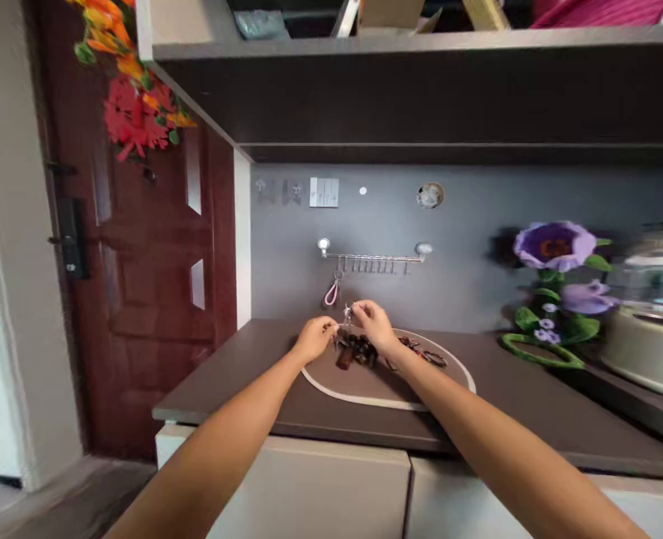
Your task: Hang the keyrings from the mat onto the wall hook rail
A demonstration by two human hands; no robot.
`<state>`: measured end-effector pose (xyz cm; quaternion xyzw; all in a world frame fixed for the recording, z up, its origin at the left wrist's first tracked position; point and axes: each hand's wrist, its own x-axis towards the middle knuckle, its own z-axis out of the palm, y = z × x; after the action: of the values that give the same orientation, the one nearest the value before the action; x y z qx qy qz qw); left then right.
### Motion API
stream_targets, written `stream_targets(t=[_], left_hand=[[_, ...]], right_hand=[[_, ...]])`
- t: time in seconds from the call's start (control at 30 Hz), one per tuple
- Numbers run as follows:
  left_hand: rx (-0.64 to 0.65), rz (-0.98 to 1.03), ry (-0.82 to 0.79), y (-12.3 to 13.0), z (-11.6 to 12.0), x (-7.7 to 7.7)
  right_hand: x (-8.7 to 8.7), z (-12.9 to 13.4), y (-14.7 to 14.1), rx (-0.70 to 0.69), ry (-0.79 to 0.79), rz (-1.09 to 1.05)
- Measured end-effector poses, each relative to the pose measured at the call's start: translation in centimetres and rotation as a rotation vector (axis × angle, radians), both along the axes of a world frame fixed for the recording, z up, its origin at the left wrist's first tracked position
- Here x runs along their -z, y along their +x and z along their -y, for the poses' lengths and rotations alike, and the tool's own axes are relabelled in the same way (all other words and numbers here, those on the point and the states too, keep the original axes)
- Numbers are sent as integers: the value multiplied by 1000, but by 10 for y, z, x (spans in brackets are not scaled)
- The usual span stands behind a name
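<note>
The right hand was held in a nearly closed pinch, thumb against fingertips, on a small metal key ring with metal pieces hanging beneath it. The left hand was curled with its fingertips drawn together beside the lower end of these pieces; whether it had hold of any of them could not be told. At this stage, one pink strap hung by its ring from the hook rail, up and to the left of the right-hand pinch and above the left fingertips. The other items seen had not been hung: the key ring was off the rail, raised between the two hands, while a dark cluster of keys and fobs lay just below the pinch, extending rightward behind the right wrist. The cluster rested on an oval mat with a pale rim, which spread below and to the right of both hands on the dark countertop. Well to the right of the grip stood purple flowers; the rail was fixed to the grey wall above the hands.
</note>
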<state>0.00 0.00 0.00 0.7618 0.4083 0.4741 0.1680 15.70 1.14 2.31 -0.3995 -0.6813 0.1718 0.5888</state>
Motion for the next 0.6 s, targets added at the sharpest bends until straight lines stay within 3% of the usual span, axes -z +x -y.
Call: stream_targets(t=[0.27,0.6], left_hand=[[-16,-61,82,-2,-2,3],[-51,-91,121,-3,-1,1]], right_hand=[[-38,-25,-11,-160,-139,-394],[-75,-51,-31,-83,-214,-570]])
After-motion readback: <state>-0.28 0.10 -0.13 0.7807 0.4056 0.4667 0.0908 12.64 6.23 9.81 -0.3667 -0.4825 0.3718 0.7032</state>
